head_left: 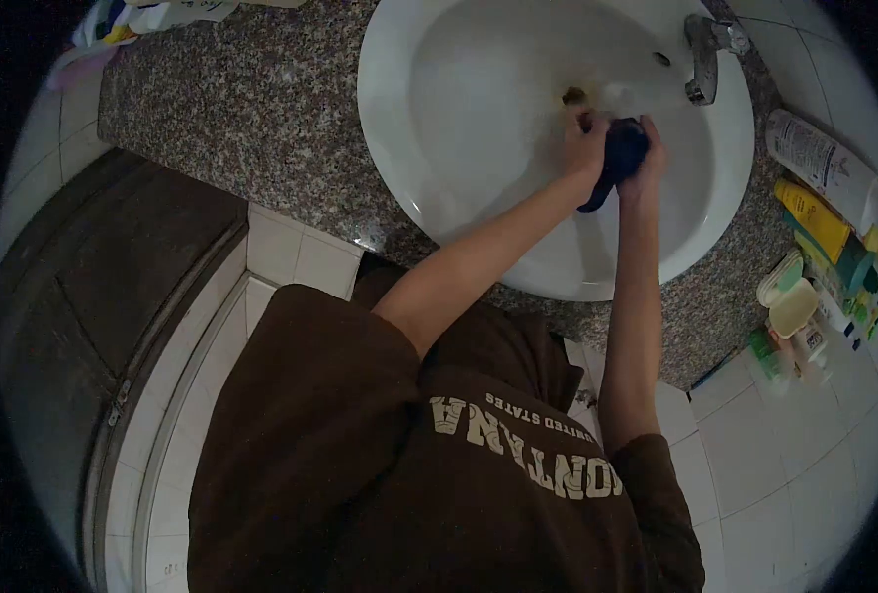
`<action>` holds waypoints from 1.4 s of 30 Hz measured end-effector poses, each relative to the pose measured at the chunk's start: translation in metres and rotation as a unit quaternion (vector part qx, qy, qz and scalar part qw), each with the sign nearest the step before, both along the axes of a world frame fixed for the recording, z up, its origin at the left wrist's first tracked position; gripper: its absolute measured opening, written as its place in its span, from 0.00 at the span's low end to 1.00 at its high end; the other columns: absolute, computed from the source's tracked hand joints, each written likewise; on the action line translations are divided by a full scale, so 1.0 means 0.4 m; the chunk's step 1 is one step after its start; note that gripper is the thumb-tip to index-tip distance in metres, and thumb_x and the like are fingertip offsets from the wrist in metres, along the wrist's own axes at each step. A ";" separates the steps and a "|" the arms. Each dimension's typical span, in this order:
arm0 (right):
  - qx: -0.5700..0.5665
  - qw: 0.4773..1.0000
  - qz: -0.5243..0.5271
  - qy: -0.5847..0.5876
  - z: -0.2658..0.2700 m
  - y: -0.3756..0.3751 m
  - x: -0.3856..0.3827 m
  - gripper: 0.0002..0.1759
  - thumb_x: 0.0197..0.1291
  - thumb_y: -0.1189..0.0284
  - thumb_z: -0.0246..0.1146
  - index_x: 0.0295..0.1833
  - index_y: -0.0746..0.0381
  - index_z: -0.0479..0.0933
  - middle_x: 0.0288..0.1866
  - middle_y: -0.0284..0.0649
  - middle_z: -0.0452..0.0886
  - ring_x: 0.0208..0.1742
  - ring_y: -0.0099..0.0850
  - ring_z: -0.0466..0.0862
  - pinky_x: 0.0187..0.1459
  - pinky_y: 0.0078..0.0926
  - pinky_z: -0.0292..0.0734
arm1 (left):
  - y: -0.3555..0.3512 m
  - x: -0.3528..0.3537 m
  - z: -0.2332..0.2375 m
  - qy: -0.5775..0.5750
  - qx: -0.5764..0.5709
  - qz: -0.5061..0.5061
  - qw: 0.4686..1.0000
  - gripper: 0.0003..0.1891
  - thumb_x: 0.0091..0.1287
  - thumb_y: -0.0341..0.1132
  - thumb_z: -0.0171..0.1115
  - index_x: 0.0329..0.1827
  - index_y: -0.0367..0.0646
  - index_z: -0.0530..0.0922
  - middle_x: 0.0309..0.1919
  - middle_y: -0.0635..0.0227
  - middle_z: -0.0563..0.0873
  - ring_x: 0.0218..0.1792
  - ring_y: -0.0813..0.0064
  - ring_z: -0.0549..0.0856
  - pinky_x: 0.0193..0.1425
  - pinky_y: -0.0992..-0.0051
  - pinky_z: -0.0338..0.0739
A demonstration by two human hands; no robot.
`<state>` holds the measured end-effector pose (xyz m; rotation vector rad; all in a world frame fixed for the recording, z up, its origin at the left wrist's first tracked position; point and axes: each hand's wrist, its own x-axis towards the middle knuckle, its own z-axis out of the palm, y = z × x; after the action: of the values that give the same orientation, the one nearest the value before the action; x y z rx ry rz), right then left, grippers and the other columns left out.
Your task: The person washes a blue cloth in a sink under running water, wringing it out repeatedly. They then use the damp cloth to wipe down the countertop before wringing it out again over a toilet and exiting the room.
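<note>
Over the white washbasin (449, 212), both my hands work on a dark blue cloth (625, 150), bunched up and sock-like in size. My left hand (584, 150) has its fingers curled at the cloth's left side, close to the drain (573, 96). On the other side my right hand (649, 160) wraps round the cloth, its fingertips at the upper edge. One end of the cloth hangs down between my wrists. Its exact kind cannot be made out. The metal faucet (703, 61) stands beyond my right hand, at the basin's upper right.
A speckled granite counter (261, 119) surrounds the basin. Along its right side lie a white bottle (827, 163), a yellow tube (813, 217), an open soap box (793, 304) and several other toiletries. A dark door (93, 287) is at the left.
</note>
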<state>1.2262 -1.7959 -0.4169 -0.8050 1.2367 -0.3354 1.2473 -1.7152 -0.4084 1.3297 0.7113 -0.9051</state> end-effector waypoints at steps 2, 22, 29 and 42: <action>0.110 0.990 0.021 -0.087 0.036 0.002 -0.019 0.16 0.52 0.67 0.57 0.44 0.66 0.70 0.33 0.40 0.75 0.34 0.34 0.76 0.37 0.30 0.72 | 0.010 0.002 0.005 -0.049 -0.031 0.033 0.998 0.24 0.57 0.47 0.49 0.53 0.41 0.66 0.50 0.59 0.71 0.48 0.66 0.71 0.52 0.71 0.63; 0.017 0.995 -0.029 -0.093 0.237 0.062 -0.195 0.19 0.50 0.71 0.58 0.48 0.68 0.67 0.41 0.45 0.75 0.40 0.37 0.76 0.41 0.32 0.72 | -0.050 0.163 -0.071 0.089 -0.355 0.202 0.908 0.13 0.56 0.30 0.49 0.42 0.33 0.67 0.30 0.58 0.75 0.31 0.65 0.76 0.37 0.73 0.73; 0.062 0.989 -0.086 -0.101 0.292 0.029 -0.245 0.20 0.51 0.70 0.55 0.49 0.68 0.67 0.45 0.46 0.73 0.44 0.40 0.74 0.47 0.37 0.70 | -0.009 0.159 -0.078 0.169 -0.465 0.228 0.838 0.12 0.58 0.35 0.50 0.37 0.34 0.67 0.30 0.55 0.75 0.35 0.57 0.75 0.39 0.65 0.72; -0.396 0.911 0.095 -0.061 0.166 0.035 -0.073 0.17 0.52 0.66 0.59 0.42 0.67 0.71 0.35 0.41 0.76 0.39 0.31 0.75 0.44 0.23 0.67 | -0.003 0.141 0.074 0.066 -0.431 0.038 0.899 0.14 0.62 0.34 0.46 0.47 0.36 0.67 0.38 0.58 0.77 0.43 0.62 0.75 0.49 0.67 0.69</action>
<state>1.1971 -1.7818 -0.3504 -1.5608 0.8743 -0.7386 1.3036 -1.7162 -0.3787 0.4490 0.3697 -1.0756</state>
